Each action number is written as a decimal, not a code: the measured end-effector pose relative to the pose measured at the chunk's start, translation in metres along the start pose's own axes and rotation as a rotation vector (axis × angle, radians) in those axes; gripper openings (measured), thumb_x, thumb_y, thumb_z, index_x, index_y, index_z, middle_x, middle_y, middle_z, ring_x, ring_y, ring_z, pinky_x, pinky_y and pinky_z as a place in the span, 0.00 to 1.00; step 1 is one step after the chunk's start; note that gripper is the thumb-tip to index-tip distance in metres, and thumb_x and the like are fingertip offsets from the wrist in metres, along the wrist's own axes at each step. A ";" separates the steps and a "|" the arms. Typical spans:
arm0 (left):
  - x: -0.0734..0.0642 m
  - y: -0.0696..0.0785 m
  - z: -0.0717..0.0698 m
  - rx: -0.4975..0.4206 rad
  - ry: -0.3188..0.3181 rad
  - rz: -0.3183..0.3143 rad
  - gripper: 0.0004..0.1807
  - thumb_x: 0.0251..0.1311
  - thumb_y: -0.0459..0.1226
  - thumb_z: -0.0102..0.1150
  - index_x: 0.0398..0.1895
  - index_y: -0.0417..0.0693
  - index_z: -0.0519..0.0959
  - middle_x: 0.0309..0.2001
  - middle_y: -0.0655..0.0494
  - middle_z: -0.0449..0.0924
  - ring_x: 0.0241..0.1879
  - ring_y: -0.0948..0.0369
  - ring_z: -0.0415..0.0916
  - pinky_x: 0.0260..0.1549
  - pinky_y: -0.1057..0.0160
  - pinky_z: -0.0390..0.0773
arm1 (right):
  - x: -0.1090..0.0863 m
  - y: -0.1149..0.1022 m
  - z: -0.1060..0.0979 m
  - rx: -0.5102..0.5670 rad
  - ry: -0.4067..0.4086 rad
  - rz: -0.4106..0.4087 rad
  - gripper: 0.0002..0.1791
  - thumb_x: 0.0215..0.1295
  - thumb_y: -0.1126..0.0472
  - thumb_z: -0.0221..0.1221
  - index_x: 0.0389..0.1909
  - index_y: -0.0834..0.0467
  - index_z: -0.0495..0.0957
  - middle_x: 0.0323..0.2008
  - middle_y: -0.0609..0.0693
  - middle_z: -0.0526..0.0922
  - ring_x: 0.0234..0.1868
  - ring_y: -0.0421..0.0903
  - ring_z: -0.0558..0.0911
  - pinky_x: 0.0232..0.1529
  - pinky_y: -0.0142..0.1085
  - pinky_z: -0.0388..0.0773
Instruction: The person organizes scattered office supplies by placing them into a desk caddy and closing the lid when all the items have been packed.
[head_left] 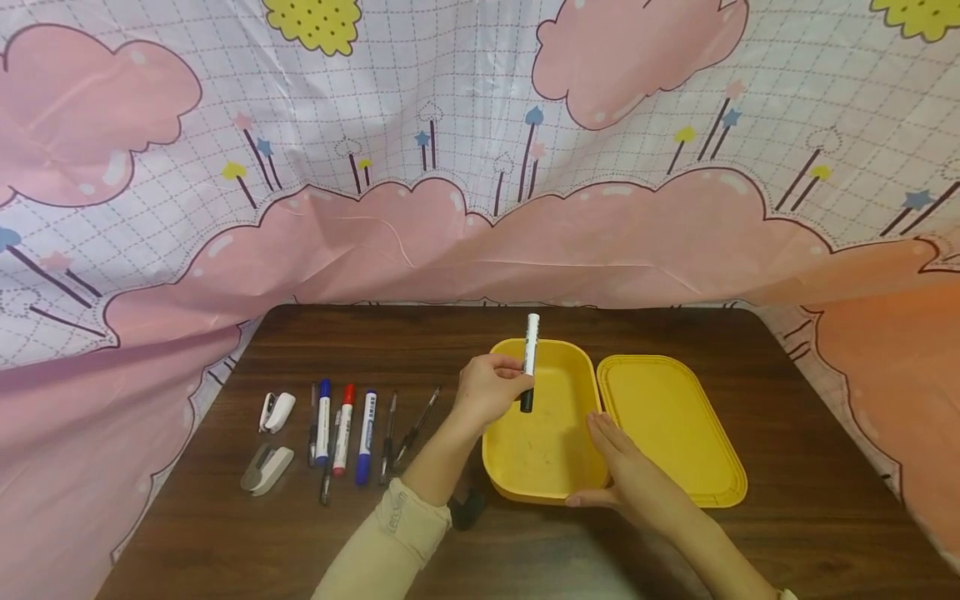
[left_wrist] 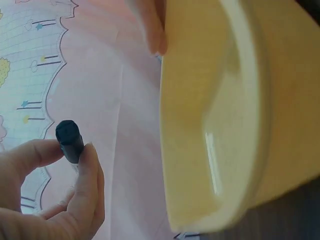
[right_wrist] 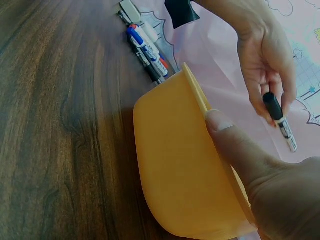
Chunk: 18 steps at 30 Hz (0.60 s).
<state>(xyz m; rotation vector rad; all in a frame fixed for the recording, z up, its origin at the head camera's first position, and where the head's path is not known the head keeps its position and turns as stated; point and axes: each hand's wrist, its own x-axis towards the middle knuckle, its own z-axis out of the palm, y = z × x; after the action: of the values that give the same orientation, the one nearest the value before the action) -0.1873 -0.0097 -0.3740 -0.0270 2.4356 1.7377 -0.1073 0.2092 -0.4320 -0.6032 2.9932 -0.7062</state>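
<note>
Over the yellow plastic box [head_left: 551, 467] in the head view, the left hand [head_left: 487, 390] pinches a black-capped marker [head_left: 531, 350] between thumb and fingers, black end down. The right hand [head_left: 626, 475] lies at the box's near right corner, fingers straight along the right rim and thumb spread toward the near rim. Beyond and to the right of the right hand, just beside the box, lies a flat yellow lid [head_left: 671, 425]. Left of the left hand, on the dark wood-grain surface [head_left: 225, 542], are two blue-and-white markers [head_left: 366, 425], a red-and-white marker [head_left: 343, 432] and several slim pens [head_left: 388, 437]; farther left lie two small white-and-grey items [head_left: 277, 412] of unclear kind. Beyond both hands hangs a cloud-print cloth [head_left: 487, 250].

From the left wrist, thumb and fingertips grip the marker, its black end toward the camera and apart from the box; the right hand's fingertips show at the box's edge.

From the right wrist, the right thumb [right_wrist: 240, 145] touches the box's rim; its fingers are hidden. Across from it, the left hand holds the marker near the black end.
</note>
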 end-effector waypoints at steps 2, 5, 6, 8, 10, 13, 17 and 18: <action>0.001 -0.001 0.007 -0.005 -0.009 -0.021 0.14 0.55 0.39 0.66 0.43 0.44 0.82 0.38 0.52 0.85 0.35 0.61 0.81 0.34 0.64 0.80 | 0.000 0.000 0.000 0.008 0.000 0.002 0.61 0.43 0.34 0.68 0.69 0.71 0.58 0.72 0.68 0.57 0.73 0.65 0.58 0.67 0.57 0.60; 0.002 -0.004 0.016 0.001 -0.017 -0.042 0.12 0.55 0.39 0.66 0.42 0.44 0.82 0.37 0.54 0.84 0.33 0.62 0.80 0.31 0.66 0.79 | 0.000 0.000 0.001 0.011 0.003 0.005 0.61 0.43 0.35 0.69 0.69 0.71 0.58 0.72 0.68 0.58 0.72 0.65 0.58 0.67 0.57 0.61; 0.002 -0.005 0.019 0.004 -0.018 -0.047 0.11 0.55 0.38 0.66 0.41 0.44 0.82 0.36 0.54 0.84 0.32 0.62 0.80 0.31 0.67 0.79 | 0.000 0.000 0.001 0.008 0.004 0.005 0.61 0.43 0.35 0.69 0.69 0.71 0.58 0.72 0.68 0.58 0.72 0.65 0.58 0.67 0.57 0.61; 0.002 -0.008 0.025 0.012 -0.019 -0.055 0.10 0.55 0.37 0.66 0.39 0.43 0.82 0.35 0.54 0.84 0.31 0.62 0.80 0.30 0.67 0.80 | 0.001 0.000 0.001 0.006 0.004 0.004 0.61 0.44 0.35 0.68 0.69 0.71 0.58 0.72 0.67 0.58 0.73 0.65 0.58 0.67 0.57 0.61; 0.002 -0.013 0.031 0.019 -0.025 -0.067 0.09 0.55 0.36 0.66 0.38 0.42 0.81 0.33 0.53 0.84 0.29 0.62 0.81 0.30 0.67 0.80 | 0.001 0.000 0.001 0.001 0.006 0.003 0.61 0.44 0.34 0.68 0.70 0.70 0.58 0.72 0.67 0.58 0.73 0.64 0.59 0.67 0.56 0.62; 0.003 -0.019 0.040 0.030 -0.050 -0.081 0.08 0.55 0.35 0.66 0.37 0.41 0.81 0.32 0.53 0.83 0.28 0.62 0.81 0.29 0.67 0.80 | 0.001 0.000 0.001 -0.003 0.016 -0.004 0.61 0.43 0.34 0.68 0.69 0.70 0.58 0.71 0.67 0.59 0.72 0.64 0.59 0.66 0.56 0.63; 0.004 -0.024 0.052 0.075 -0.075 -0.099 0.07 0.54 0.34 0.67 0.35 0.41 0.81 0.30 0.54 0.83 0.28 0.63 0.79 0.26 0.68 0.77 | 0.000 0.001 0.000 -0.005 0.033 -0.016 0.60 0.43 0.34 0.68 0.69 0.71 0.59 0.71 0.68 0.60 0.72 0.64 0.60 0.65 0.56 0.64; 0.003 -0.025 0.055 0.090 -0.075 -0.105 0.07 0.54 0.34 0.67 0.34 0.41 0.81 0.30 0.54 0.83 0.28 0.63 0.78 0.25 0.68 0.76 | 0.000 0.001 0.000 -0.006 0.035 -0.019 0.60 0.43 0.34 0.67 0.69 0.71 0.60 0.70 0.68 0.61 0.72 0.64 0.60 0.65 0.56 0.64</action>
<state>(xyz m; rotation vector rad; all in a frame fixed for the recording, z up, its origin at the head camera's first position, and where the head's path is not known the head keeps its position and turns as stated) -0.1820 0.0341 -0.4152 -0.0772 2.4091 1.5564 -0.1073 0.2097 -0.4322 -0.6271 3.0270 -0.7169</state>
